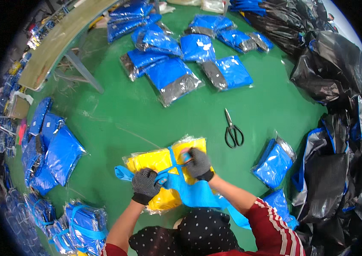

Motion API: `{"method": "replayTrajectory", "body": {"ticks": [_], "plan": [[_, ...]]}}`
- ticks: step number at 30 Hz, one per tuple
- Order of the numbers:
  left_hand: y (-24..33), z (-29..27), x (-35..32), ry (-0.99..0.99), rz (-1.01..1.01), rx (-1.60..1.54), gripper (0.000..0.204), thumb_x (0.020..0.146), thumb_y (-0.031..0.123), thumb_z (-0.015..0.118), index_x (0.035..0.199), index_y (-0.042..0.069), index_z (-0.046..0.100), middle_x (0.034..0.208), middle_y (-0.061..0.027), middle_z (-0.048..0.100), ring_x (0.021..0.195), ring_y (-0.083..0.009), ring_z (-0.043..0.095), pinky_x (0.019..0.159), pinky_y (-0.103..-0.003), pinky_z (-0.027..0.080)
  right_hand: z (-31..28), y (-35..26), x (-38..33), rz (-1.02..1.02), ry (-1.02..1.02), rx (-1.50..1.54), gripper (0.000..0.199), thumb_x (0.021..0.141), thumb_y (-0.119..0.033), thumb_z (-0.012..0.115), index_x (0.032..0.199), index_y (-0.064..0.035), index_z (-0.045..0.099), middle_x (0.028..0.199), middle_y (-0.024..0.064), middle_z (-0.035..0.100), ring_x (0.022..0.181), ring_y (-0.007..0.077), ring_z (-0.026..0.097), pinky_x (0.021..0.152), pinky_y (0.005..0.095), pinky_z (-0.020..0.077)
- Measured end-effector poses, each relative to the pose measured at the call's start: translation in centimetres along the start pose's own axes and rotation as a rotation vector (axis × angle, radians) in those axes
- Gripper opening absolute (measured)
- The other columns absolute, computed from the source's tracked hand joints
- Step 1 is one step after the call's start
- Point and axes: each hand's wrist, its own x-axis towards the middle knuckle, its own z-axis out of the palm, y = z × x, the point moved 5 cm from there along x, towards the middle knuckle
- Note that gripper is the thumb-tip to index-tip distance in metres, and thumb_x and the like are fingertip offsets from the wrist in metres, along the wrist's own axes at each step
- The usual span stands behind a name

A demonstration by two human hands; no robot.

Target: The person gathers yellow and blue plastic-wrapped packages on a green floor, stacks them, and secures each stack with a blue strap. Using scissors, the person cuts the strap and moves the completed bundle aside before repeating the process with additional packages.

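A yellow bundle (150, 160), apparently made up of folded goods in clear film, is shown lying flat on the green floor (117, 115), directly before the person's knees; it is crossed by a blue strap (196, 193), whose loose length is trailed toward the lower right. The left grip (145, 186), in a dark dotted glove, is closed at the near left part of the bundle, with the strap apparently held in its curled fingers. The right grip (199, 164), gloved in grey, is partly curled over the right part, beside the upright run of the strap; because of blur, it cannot be told whether anything is pinched there. Scissors (234, 134) are seen lying beyond the right grip, well apart from the bundle. The contents may be judged soft, pliable and not fragile, with moderate weight; the film is likely to be slippery and easily torn if pinched alone. The strap appears limp and flat, and is probably best taken close to the crossing, where slack is least. For lifting, the bundle would be better supported from beneath at two opposite edges than by its loose film corners.
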Motion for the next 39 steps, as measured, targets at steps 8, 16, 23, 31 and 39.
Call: {"method": "replayTrajectory", "body": {"ticks": [8, 16, 23, 31, 39], "plan": [[2.5, -4.0, -10.2, 0.280, 0.010, -0.245, 0.019, 0.077, 0.028, 0.060, 0.083, 0.010, 0.063, 0.108, -0.0087, 0.061, 0.106, -0.0324, 0.051, 0.100, -0.052, 0.032, -12.5, 22.2, -0.7, 0.711, -0.094, -0.742, 0.047, 0.072, -0.035, 0.067, 0.111, -0.0101, 0.060, 0.106, 0.0197, 0.060, 0.099, 0.0348, 0.057, 0.085, 0.0420, 0.0452], [-1.6, -7.4, -14.7, 0.419, -0.714, -0.168, 0.061, 0.074, 0.046, 0.068, 0.117, 0.006, 0.052, 0.111, -0.0179, 0.056, 0.102, -0.0357, 0.055, 0.085, -0.043, 0.046, -10.1, 22.4, 1.3, 0.502, -0.295, -0.716, 0.063, 0.079, -0.053, 0.053, 0.113, -0.0006, 0.055, 0.106, 0.0256, 0.060, 0.100, 0.0411, 0.057, 0.085, 0.0466, 0.0449], [-7.7, 2.4, -13.3, 0.201, -0.772, -0.624, 0.050, 0.071, 0.042, 0.071, 0.100, 0.004, 0.056, 0.090, -0.0151, 0.060, 0.084, -0.0284, 0.060, 0.079, -0.037, 0.047, -11.9, 31.2, -2.6, 0.913, -0.461, -0.644, 0.043, 0.075, -0.046, 0.061, 0.098, -0.0101, 0.061, 0.086, 0.0208, 0.065, 0.084, 0.0374, 0.062, 0.076, 0.0440, 0.0489], [-7.4, 3.4, -18.8, 0.012, -0.775, -1.397, 0.034, 0.083, 0.025, 0.062, 0.110, 0.006, 0.055, 0.086, -0.0039, 0.061, 0.073, -0.0114, 0.057, 0.061, -0.025, 0.049, -7.5, 4.1, -6.4, 0.655, -0.548, 0.913, 0.053, 0.085, -0.057, 0.050, 0.108, -0.0108, 0.058, 0.086, 0.0032, 0.061, 0.059, 0.0106, 0.051, 0.050, 0.0248, 0.0408], [-6.8, 2.1, -15.8, 0.187, -0.539, -0.327, 0.062, 0.077, 0.034, 0.070, 0.127, 0.008, 0.043, 0.119, -0.0111, 0.048, 0.117, -0.0242, 0.046, 0.099, -0.043, 0.038, 3.3, -9.8, -13.9, 0.745, -1.530, 0.779, 0.078, 0.081, -0.070, 0.043, 0.118, -0.0024, 0.053, 0.090, 0.0064, 0.057, 0.071, 0.0138, 0.056, 0.061, 0.0270, 0.0456]]}}
